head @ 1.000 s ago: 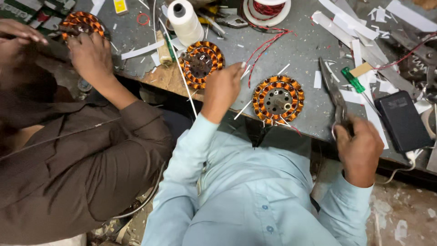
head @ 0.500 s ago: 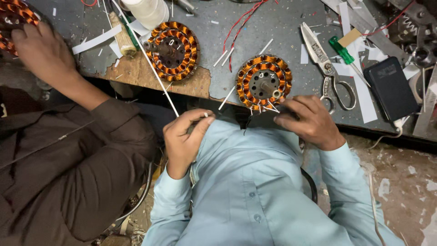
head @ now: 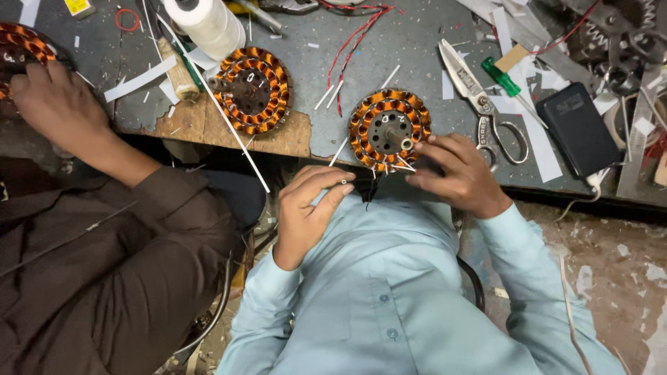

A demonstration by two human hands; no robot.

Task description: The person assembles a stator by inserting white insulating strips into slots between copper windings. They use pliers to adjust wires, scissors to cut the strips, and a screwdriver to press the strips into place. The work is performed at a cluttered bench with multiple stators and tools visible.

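Observation:
A round stator wound with copper coils (head: 389,130) lies at the near edge of the grey workbench (head: 410,55). My right hand (head: 455,173) rests its fingertips on the stator's near rim and hub. My left hand (head: 306,208) hovers just below the bench edge and pinches a small thin piece, perhaps a wire end or sleeve, between thumb and forefinger. A second copper-wound stator (head: 251,89) lies to the left on the bench.
Scissors (head: 479,104), a green-handled screwdriver (head: 507,82), a black box (head: 577,128), red wires (head: 354,42) and a white thread spool (head: 208,24) lie on the bench with paper strips. A co-worker in a brown sleeve (head: 125,250) sits at left, one hand (head: 59,104) by a third stator (head: 21,45).
My right hand left the scissors and came to the stator's near rim. My left hand dropped from the stator to below the bench edge, then closed in a pinch.

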